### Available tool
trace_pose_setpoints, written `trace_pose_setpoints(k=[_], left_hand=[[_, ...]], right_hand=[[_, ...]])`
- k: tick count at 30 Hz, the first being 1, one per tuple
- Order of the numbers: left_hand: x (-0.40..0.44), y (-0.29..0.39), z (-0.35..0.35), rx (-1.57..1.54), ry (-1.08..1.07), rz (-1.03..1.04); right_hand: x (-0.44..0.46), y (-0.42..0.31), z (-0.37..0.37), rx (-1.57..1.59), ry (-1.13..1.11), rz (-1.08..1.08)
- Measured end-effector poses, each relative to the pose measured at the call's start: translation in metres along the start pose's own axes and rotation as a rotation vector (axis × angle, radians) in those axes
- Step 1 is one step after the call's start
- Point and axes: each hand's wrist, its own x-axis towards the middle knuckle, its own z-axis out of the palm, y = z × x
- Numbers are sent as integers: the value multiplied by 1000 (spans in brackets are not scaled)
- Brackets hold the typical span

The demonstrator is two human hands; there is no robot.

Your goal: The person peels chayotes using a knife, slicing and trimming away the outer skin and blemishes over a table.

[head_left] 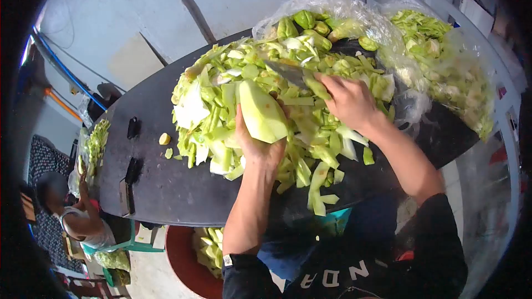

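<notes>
In my left hand [260, 146] is a large peeled pale-green vegetable chunk [260, 111], smooth and cut flat at its lower end. My palm and fingers cup it from below. My right hand [349, 99] grips a knife [287, 73], its broad grey blade pointing left above the chunk and apart from it. A green patch by my right fingers may be the handle or a bit of vegetable; I cannot tell. Under both hands spreads a big heap of cut green vegetable pieces [213, 99], with pale slabs among them.
The dark oval table [160, 188] carries the heap. Whole chayotes [305, 19] lie in clear plastic at the back, beside a bag of sliced greens [424, 38]. A red tub [183, 268] with pieces stands below the front edge. Another person [86, 224] sits at far left.
</notes>
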Motion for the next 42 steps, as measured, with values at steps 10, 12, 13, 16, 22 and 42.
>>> trace_pose_setpoints(k=[10,12,13,16,22,42], left_hand=[[14,14,-33,142,-179,-18],[7,15,-25,142,-69,44],[0,13,-14,71,-131,2],[-2,9,-11,207,-100,75],[-9,10,-3,179,-85,93],[-7,11,3,270,-216,6]], right_hand=[[-13,-56,-6,-2,258,-663],[-12,-54,-7,2,212,-637],[-13,-53,-11,-80,162,-618],[-13,-53,-12,-98,175,-624],[-12,-36,3,-34,155,-480],[-8,-28,-9,58,124,-458]])
